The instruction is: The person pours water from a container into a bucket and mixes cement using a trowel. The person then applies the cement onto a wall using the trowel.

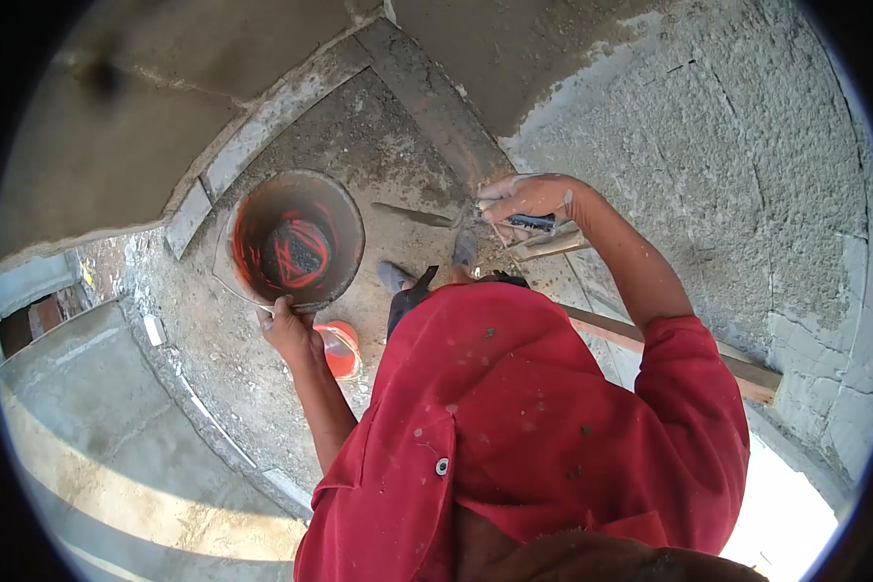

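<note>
My left hand (291, 330) grips the near rim of a cement-caked bucket (347, 238), fingers under the edge and thumb on top. The bucket is tipped so its inside faces me; red plastic shows through the grey crust near its bottom. My right hand (533, 197) is closed around the black handle of a trowel (532, 222), close to the rough wall on the right. The trowel's blade is hard to make out against the wooden pieces behind it.
A small red bucket (339, 351) stands on the dusty floor (204, 320) near my feet. A long stick (412, 214) lies ahead of them. Wooden boards (553, 244) lean by the rough plastered wall (708, 165). Smoother grey plaster covers the wall (165, 107) at upper left.
</note>
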{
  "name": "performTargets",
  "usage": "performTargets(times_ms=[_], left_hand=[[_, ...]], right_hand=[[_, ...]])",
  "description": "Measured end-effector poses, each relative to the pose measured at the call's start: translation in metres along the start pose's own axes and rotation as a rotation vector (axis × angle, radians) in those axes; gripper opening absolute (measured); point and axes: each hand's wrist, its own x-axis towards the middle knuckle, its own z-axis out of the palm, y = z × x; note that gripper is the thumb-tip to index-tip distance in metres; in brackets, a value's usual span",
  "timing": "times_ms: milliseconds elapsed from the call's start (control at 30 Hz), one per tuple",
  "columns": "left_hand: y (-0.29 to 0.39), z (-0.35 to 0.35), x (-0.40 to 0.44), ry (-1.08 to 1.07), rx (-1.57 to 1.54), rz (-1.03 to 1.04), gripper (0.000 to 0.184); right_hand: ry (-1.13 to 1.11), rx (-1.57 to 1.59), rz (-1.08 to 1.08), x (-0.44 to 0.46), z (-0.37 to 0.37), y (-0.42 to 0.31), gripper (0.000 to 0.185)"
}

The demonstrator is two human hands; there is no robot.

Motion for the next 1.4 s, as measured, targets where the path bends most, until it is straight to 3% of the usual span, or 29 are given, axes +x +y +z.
performTargets(times_ms=[67,133,167,200,300,400,433,500,567,600,633,733,767,800,867,933,1033,1167,1233,1300,1400], left_hand=[[-0.017,-0.033,0.0,0.019,-0.002,-0.024,0.039],[-0.02,-0.054,-0.007,0.041,-0.001,-0.051,0.039],[-0.02,-0.06,-0.013,0.06,-0.004,-0.069,0.039],[-0.021,-0.065,-0.019,0.084,-0.012,-0.085,0.039],[-0.031,-0.08,-0.021,0.172,-0.013,-0.136,0.038],[-0.035,-0.073,-0.01,0.245,-0.049,-0.194,0.03],[-0.043,-0.087,0.001,0.194,-0.026,-0.164,0.024],[-0.039,-0.08,0.009,0.254,-0.073,-0.194,0.012],[-0.03,-0.082,0.02,0.296,-0.112,-0.189,0.01],[-0.034,-0.093,0.034,0.302,-0.185,-0.185,0.01],[-0.025,-0.096,0.038,0.287,-0.18,-0.125,0.016],[0.007,-0.088,0.046,0.223,-0.035,0.061,0.038],[0.017,-0.075,0.049,0.208,0.074,0.183,0.051],[0.027,-0.055,0.051,0.196,0.169,0.322,0.064],[0.035,-0.003,0.042,-0.062,0.332,0.389,0.066],[0.067,0.072,-0.01,-0.284,0.404,0.401,0.07],[0.091,0.157,-0.058,-0.765,0.647,0.66,0.063],[0.085,0.247,-0.087,-1.266,0.778,0.697,0.069],[0.054,0.275,-0.099,-1.633,0.924,0.48,0.062],[0.099,0.276,-0.158,-1.91,1.16,0.285,0.054],[0.075,0.266,-0.184,-1.909,1.115,0.515,0.045]], right_hand=[[0.11,-0.038,0.108,-0.013,-0.066,0.034,0.038],[0.763,0.055,0.072,-0.038,-0.116,0.053,0.049],[0.938,-0.025,-0.133,-0.058,-0.152,0.059,0.054],[1.035,-0.058,-0.216,-0.099,-0.143,0.021,0.05],[0.931,-0.332,-0.441,-0.179,-0.103,-0.06,0.038],[0.877,-0.169,-0.581,-0.167,-0.053,-0.088,0.029],[0.852,-0.122,-0.58,-0.148,-0.045,-0.083,0.028],[0.867,-0.17,-0.496,-0.095,-0.056,-0.043,0.044],[0.949,-0.443,-0.266,-0.052,-0.026,-0.031,0.052],[0.986,-0.704,-0.332,-0.023,-0.023,-0.011,0.056],[1.028,-0.962,-0.378,0.007,-0.027,0.014,0.06],[0.804,-1.03,-0.11,0.068,-0.012,0.011,0.055],[0.86,-1.12,-0.187,0.073,0.007,-0.004,0.038],[0.774,-1.325,-0.192,0.102,0.001,-0.004,0.027],[0.607,-1.589,-0.027,0.142,0.013,-0.027,0.017],[0.494,-1.766,0.147,0.199,0.009,-0.027,0.022],[0.328,-1.911,0.419,0.266,0.0,-0.023,0.026],[0.406,-1.808,0.376,0.279,0.022,-0.02,0.019],[0.487,-1.74,0.283,0.238,0.032,-0.014,0.02],[0.567,-1.683,0.222,0.206,0.031,-0.009,0.021],[0.633,-1.616,0.173,0.197,0.025,-0.003,0.023]])
